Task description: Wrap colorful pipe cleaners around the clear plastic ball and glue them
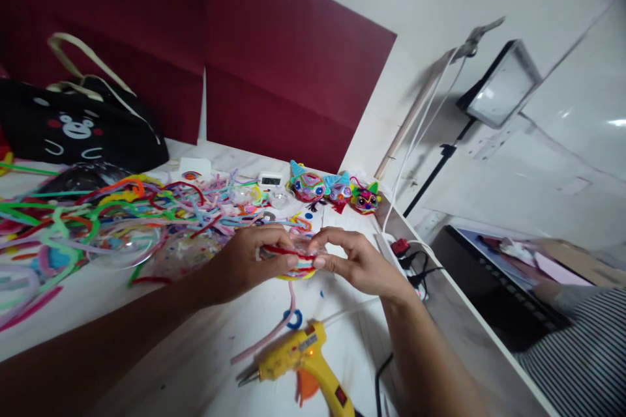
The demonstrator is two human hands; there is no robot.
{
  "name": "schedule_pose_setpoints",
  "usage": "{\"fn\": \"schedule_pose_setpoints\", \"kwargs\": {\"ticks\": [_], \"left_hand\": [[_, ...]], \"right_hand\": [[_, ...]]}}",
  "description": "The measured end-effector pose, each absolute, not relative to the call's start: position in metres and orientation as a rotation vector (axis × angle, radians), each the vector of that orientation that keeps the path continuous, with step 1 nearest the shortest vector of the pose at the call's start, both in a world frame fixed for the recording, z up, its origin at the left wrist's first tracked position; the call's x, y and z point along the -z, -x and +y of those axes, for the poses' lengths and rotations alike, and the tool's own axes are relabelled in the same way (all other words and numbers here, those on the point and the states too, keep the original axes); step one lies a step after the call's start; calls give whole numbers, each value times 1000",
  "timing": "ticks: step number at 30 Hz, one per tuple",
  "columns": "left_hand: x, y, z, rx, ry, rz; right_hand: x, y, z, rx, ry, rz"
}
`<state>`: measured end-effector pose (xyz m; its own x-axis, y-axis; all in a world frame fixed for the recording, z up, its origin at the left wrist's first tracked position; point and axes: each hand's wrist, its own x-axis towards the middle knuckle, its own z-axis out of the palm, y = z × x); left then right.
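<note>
Near the middle of the table, my left hand (254,257) and my right hand (349,257) hold a small rounded craft piece (304,263) between them. Red, white and yellow strips show on its side, with something clear on top. Thumbs and fingers of both hands are closed on it from either side. A pink fuzzy stem (281,326) hangs down from below the piece onto the table. Nearer to me lies a yellow glue gun (298,352), its nozzle pointing left and a small orange light showing. A blue ring-shaped bit (293,319) sits just behind it.
Colourful fuzzy stems (98,215) are heaped at the left, before a black bag (83,124). Finished animal-face ornaments (310,186) and a small digital clock (270,180) stand at the back. On the right are a power strip (391,251), cables, a lamp (503,85) and a person's striped clothing (581,352).
</note>
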<state>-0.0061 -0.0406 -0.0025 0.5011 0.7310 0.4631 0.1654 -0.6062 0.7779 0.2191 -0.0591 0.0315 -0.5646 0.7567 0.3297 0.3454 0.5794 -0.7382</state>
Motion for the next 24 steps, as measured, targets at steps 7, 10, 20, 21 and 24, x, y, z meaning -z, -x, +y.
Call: {"fn": "schedule_pose_setpoints", "kwargs": {"ticks": [7,10,20,21,24], "left_hand": [[0,16,-33,-1048,-1942,735],[0,16,-31,-1034,-1891,698],[0,11,-37,-1151,-1953,714],[-1,10,-38,-1151,-1957,722],[-2,9,-41,-1111,-1941,752]], "right_hand": [[-23,-233,-51,-1028,819,-2041],[-20,-236,-49,-1080,810,-2023],[-25,-229,-53,-1023,843,-2088],[-25,-227,-54,-1018,857,-2087],[-23,-225,-54,-1045,875,-2055]]}}
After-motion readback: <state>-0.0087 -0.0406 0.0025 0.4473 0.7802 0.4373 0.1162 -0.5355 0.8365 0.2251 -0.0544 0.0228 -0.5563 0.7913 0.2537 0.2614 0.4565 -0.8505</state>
